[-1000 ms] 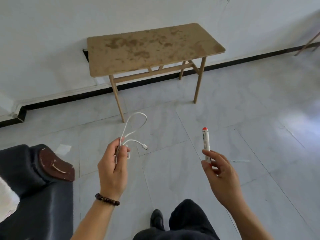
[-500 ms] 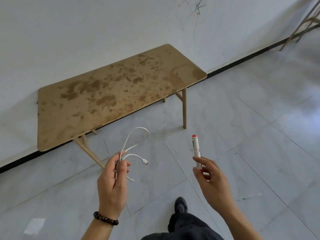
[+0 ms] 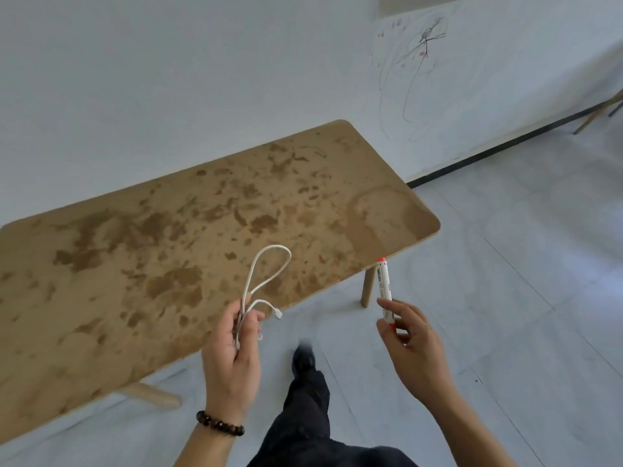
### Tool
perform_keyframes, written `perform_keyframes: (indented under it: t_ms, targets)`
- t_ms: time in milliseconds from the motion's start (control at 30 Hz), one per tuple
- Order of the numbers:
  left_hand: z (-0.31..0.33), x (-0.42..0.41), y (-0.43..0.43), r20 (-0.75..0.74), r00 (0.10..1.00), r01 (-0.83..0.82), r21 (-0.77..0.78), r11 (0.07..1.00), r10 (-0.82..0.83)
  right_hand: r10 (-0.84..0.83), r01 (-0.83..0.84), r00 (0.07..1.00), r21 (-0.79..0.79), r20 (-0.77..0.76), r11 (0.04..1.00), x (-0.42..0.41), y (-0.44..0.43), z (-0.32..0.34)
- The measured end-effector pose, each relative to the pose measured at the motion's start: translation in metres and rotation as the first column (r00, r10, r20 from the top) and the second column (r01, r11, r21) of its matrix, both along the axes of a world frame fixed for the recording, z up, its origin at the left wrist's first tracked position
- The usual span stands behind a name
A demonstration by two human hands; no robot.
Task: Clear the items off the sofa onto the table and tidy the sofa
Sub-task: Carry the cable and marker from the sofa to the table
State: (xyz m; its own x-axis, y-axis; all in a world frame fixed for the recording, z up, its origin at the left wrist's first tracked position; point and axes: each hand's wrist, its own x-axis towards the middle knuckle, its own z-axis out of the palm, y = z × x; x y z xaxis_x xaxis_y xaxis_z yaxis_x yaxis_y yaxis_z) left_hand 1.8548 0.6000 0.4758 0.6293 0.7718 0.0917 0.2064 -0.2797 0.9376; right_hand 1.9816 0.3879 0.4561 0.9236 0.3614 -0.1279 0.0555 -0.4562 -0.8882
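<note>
We see the left hand [image 3: 232, 352] with fingers and thumb curled round a folded white cable [image 3: 266, 281], gripping its bunched strands; one loop stands up out of the fist and a short end with a small plug juts out to the right. A dark beaded bracelet [image 3: 220, 428] circles that wrist. To the right, apart from it, the right hand [image 3: 411, 345] pinches the lower part of a white marker [image 3: 385, 291] between thumb and fingers, the marker upright with its red tip on top. Both things are in the air, touching no surface. Between the hands, lower down, we see a dark trouser leg [image 3: 303, 419] and a black shoe [image 3: 303, 357] on the pale tiled floor [image 3: 505, 298]. Just beyond the hands is the stained wooden table [image 3: 168, 247]; the cable's loop shows against its near edge, and the marker's tip against its right corner, beside a table leg [image 3: 367, 288]. Behind the table we see a white wall [image 3: 168, 79] with pencil scribbles [image 3: 418, 62] and a black baseboard [image 3: 505, 139].
</note>
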Motion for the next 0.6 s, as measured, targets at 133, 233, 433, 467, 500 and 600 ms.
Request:
perform_keyframes:
  t_ms: [133,233,433,467,500,600]
  targets:
    - [0.009,0.097,0.054,0.028,0.997,0.071,-0.095,0.993,-0.069,-0.001,0.001,1.000,-0.023,0.003,1.000,0.081,0.051,0.015]
    - [0.018,0.173,0.090,0.013,0.990,0.138,-0.122,0.983,-0.138,-0.002,0.006,0.999,-0.065,0.051,0.998,0.142,0.083,0.023]
    - [0.008,0.298,0.130,-0.014,0.983,0.183,-0.059,0.981,-0.185,-0.050,0.054,0.998,-0.112,0.037,0.992,0.244,0.125,0.003]
    - [0.000,0.316,0.134,-0.026,0.983,0.177,-0.065,0.982,-0.179,-0.040,0.043,0.999,-0.119,0.029,0.992,0.262,0.131,-0.004]
    - [-0.009,0.336,0.137,-0.049,0.983,0.173,-0.079,0.982,-0.177,-0.016,0.019,1.000,-0.132,0.022,0.991,0.282,0.137,-0.013]
    - [-0.029,0.391,0.146,-0.145,0.980,0.118,-0.115,0.986,-0.134,0.075,-0.080,0.997,-0.155,-0.036,0.985,0.346,0.157,-0.030]
